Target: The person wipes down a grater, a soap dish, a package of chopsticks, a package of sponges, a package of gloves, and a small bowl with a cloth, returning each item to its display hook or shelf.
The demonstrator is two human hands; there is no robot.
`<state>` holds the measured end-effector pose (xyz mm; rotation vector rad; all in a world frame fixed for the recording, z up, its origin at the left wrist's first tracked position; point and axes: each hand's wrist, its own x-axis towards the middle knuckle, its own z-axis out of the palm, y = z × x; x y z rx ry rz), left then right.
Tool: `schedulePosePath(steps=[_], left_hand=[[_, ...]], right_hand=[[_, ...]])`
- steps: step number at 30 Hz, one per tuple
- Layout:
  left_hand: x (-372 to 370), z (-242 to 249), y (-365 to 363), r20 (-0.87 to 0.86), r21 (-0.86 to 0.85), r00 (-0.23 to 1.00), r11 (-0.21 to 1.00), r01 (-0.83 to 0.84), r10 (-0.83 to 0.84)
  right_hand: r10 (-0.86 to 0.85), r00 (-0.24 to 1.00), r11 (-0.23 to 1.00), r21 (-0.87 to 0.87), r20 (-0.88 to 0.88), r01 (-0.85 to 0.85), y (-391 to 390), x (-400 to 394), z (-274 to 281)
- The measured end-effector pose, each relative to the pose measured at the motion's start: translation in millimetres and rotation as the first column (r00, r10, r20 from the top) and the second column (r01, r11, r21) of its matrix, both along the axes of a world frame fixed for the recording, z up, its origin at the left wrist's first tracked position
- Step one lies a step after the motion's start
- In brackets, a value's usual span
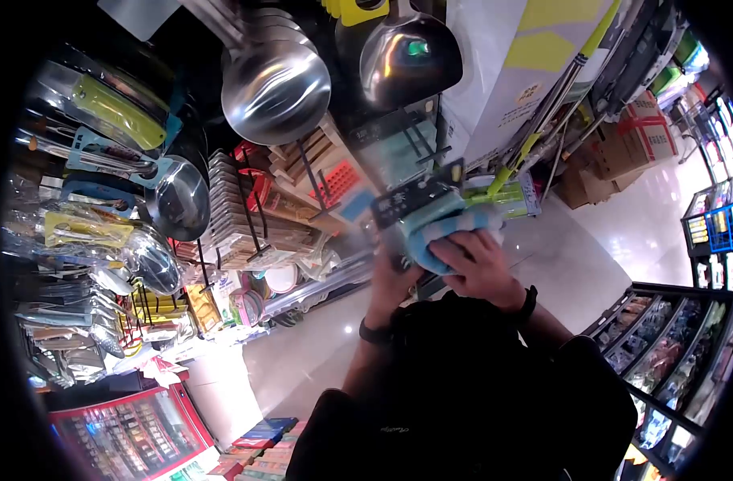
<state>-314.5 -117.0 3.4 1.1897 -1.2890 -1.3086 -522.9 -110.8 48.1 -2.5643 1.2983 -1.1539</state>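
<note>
My right hand is closed over a blue-and-white striped cloth, which is bunched against a package with a black card bearing pale lettering. My left hand, smeared by motion, grips the lower left side of that package. What is inside the package is partly hidden by the cloth and my fingers. Just beyond it hangs a similar teal-and-black package on a rack hook. Dark bands circle both my wrists.
Metal ladles and a spatula hang overhead. Wooden boards and packaged utensils fill the left racks. Cardboard boxes stand at the right, above the pale floor. A black shelf of packets is at lower right.
</note>
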Motion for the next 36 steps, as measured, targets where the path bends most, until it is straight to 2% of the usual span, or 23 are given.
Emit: schedulePosePath(steps=[1,4,9,12,14,16,18,20,22,24,25,28,31,34,36], left_hand=[[-2.4,-0.6,-2.2,0.01,0.007,1.0,1.0,-0.03,0.03],[-0.9,-0.5,-7.8,0.202,0.034,0.979,0.998,-0.045,0.038],[-8.4,4.2,-13.7,0.131,0.006,0.981,0.989,-0.145,0.143],[-14.5,7.9,-19.7,0.111,-0.007,0.986,0.992,-0.122,0.122],[-19.3,10.5,-20.3,0.206,0.052,0.973,0.992,-0.115,0.102],[-26.1,22.6,-19.0,0.392,0.164,0.917,0.976,-0.143,0.068],[-33.5,6.2,-19.6,0.117,0.038,0.981,0.986,-0.162,0.157],[-36.2,-3.8,-19.0,-0.078,0.006,0.982,0.985,-0.173,0.173],[-40.4,12.4,-19.3,-0.175,0.062,0.97,0.985,-0.159,0.168],[-27.9,-11.9,-20.5,-0.025,0.001,0.978,0.979,-0.206,0.206],[-26.2,-15.0,-21.9,0.047,-0.031,0.973,0.974,-0.224,0.225],[-31.3,-4.2,-24.7,-0.053,-0.089,0.973,0.969,-0.229,0.225],[-29.3,-10.8,-25.3,0.061,-0.108,0.975,0.972,-0.208,0.215],[-33.5,-12.4,-24.4,0.056,0.021,0.959,0.96,-0.28,0.278],[-39.8,-6.6,-30.1,-0.06,-0.014,0.967,0.969,-0.248,0.247]], right_hand=[[0.032,0.999,0.999,0.04,-0.007,-0.032,0.7,-2.6,-6.8],[0.088,0.996,0.989,0.12,-0.007,-0.087,-1.4,-15.6,-26.7],[0.169,0.986,0.978,0.122,0.01,-0.169,-9.8,-45.9,-45.8],[0.112,0.99,0.99,0.077,0.084,-0.119,-14.7,-60.4,-33.7],[0.076,0.977,0.997,0.001,0.199,-0.078,-18.1,-64.6,-22.5],[0.055,0.962,0.998,-0.048,0.267,-0.044,-22.0,-64.8,-14.7],[0.046,0.956,0.997,-0.079,0.291,-0.024,-27.3,-59.9,-9.3],[0.043,0.973,0.998,-0.047,0.227,-0.033,-33.3,-54.0,-11.7],[0.061,0.984,0.998,-0.011,0.167,-0.06,-34.1,-53.0,-18.5],[0.104,0.988,0.994,0.026,0.114,-0.107,-32.3,-55.0,-29.2],[0.123,0.991,0.987,0.101,0.053,-0.127,-28.4,-58.7,-39.3],[0.206,0.978,0.967,0.155,-0.017,-0.201,-21.8,-69.6,-55.7],[0.231,0.973,0.948,0.226,-0.01,-0.223,-14.9,-85.3,-65.2],[0.2,0.979,0.944,0.258,0.043,-0.204,-13.5,-97.5,-70.1],[0.169,0.983,0.948,0.259,0.076,-0.183,-14.8,-99.7,-67.6]])
